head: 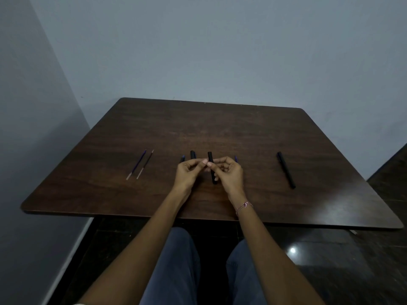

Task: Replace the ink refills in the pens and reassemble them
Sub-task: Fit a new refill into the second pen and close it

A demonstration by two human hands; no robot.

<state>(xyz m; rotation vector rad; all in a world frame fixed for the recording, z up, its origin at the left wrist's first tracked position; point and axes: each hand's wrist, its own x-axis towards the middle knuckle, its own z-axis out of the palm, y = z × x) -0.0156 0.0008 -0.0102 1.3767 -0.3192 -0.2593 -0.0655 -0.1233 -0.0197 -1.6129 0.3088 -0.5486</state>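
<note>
Dark wood table (220, 128) holds pens (286, 170) near grey walls (220, 51).

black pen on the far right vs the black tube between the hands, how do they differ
The black pen looks longer than the black tube. The pen lies slanted, the tube nearly straight. The pen lies untouched; the right hand partly covers the tube. Both are black.

Plain indoor room, perhaps a simple study or office corner. Grey-blue painted far wall (220, 51) and left wall (26, 106) meeting in a corner. Dark wooden table (220, 128) with rounded corners near the far wall, a black pen (285, 169) and thin refills (136, 165) on it as on a writing desk. Dark glossy floor (330, 267) with a bright light reflection (293, 250), pale skirting (72, 249) at left.
</note>
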